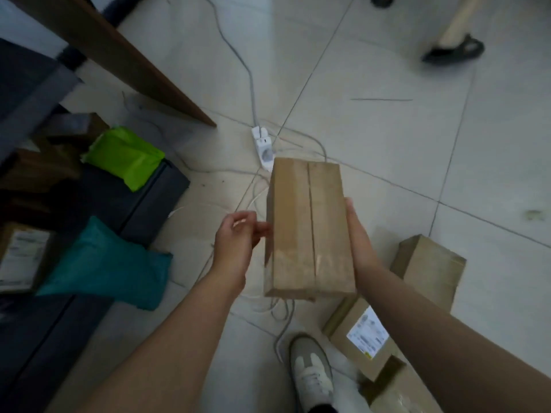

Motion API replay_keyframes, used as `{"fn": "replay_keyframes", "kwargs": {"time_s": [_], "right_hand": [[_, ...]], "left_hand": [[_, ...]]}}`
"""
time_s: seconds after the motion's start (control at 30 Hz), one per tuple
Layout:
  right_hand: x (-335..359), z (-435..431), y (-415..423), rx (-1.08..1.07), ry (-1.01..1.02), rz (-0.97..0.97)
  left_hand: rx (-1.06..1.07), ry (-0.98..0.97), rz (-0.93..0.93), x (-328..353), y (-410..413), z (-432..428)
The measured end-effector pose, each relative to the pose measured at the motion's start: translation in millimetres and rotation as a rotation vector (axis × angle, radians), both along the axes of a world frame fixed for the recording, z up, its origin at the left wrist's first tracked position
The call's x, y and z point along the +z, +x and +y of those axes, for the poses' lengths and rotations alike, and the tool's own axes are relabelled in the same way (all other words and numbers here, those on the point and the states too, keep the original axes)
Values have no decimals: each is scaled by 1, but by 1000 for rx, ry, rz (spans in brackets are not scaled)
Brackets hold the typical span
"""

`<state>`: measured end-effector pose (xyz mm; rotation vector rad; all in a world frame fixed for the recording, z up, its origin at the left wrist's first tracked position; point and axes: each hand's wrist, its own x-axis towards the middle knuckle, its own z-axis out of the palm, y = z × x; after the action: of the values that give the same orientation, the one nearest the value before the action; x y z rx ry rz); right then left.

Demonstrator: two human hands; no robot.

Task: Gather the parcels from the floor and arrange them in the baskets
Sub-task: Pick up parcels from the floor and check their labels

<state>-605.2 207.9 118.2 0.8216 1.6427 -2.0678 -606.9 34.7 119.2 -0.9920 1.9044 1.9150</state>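
Observation:
A long brown cardboard parcel (308,231) is held above the floor in front of me. My right hand (357,236) grips its right side, fingers underneath. My left hand (238,236) hovers by its left edge with fingers apart, fingertips at or just off the cardboard. Dark grey fabric baskets (155,201) stand at the left, holding a lime green bag (125,156), a teal bag (107,266) and a labelled box (24,254). More brown parcels lie on the floor at the lower right: one plain (429,269), one with a white label (366,338).
A white power strip (262,147) and loose white cables (268,305) lie on the tiled floor under the held parcel. A wooden table edge (134,61) runs diagonally at the upper left. My shoe (310,371) is at the bottom. Another person's foot (453,50) is at the top right.

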Motion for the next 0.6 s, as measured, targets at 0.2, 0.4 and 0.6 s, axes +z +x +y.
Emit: {"fn": "replay_keyframes", "kwargs": {"time_s": [0.2,0.4,0.6], "right_hand": [[28,7,60,77,-281,-165],[-3,24,86,12,71,-108],[14,45,107,58,-308,-248]], "left_hand": [[-148,-76,-283,27,55,3],[68,-6,-45,8,98,8],[-76,-67,-202,15,111,25]]}}
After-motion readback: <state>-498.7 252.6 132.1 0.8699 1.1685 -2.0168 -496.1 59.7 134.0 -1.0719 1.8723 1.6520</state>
